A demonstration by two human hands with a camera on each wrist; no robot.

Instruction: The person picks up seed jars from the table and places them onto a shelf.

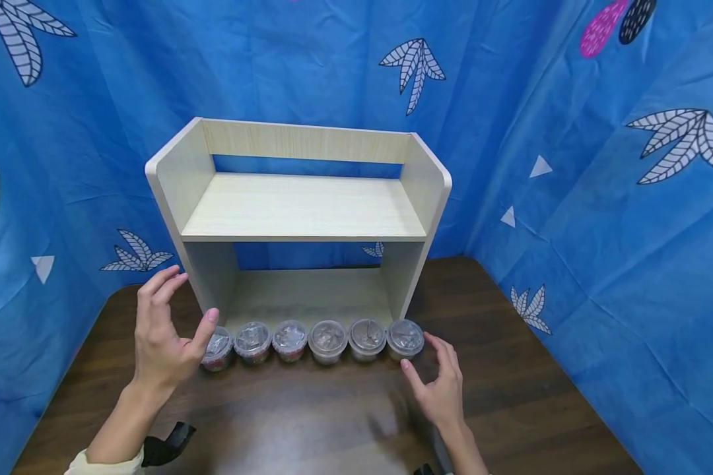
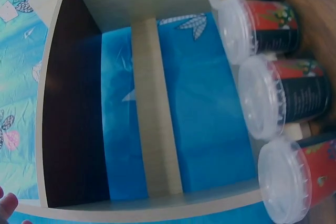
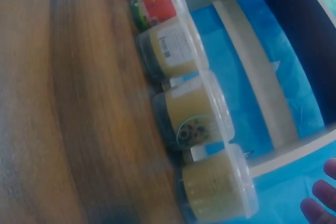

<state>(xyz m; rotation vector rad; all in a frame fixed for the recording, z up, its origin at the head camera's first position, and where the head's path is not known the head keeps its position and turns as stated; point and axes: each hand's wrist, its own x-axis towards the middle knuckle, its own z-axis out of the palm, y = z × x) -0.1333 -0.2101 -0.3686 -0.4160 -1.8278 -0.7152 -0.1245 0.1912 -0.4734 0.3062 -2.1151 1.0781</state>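
A row of several small plastic cups with clear lids stands along the front of a pale two-tier shelf. Those on the left, such as the end cup, carry red and dark labels; those on the right, such as the other end cup, look tan. My left hand is raised beside the leftmost cup, thumb and fingers spread, holding nothing. Over at the rightmost cup, my right hand has its thumb and fingers parted close to the cup's right side. Its fingertips appear apart from that cup in the right wrist view.
The shelf stands at the back of a dark wooden table. A blue patterned curtain hangs behind it and along both sides. A black strap shows by the left wrist.
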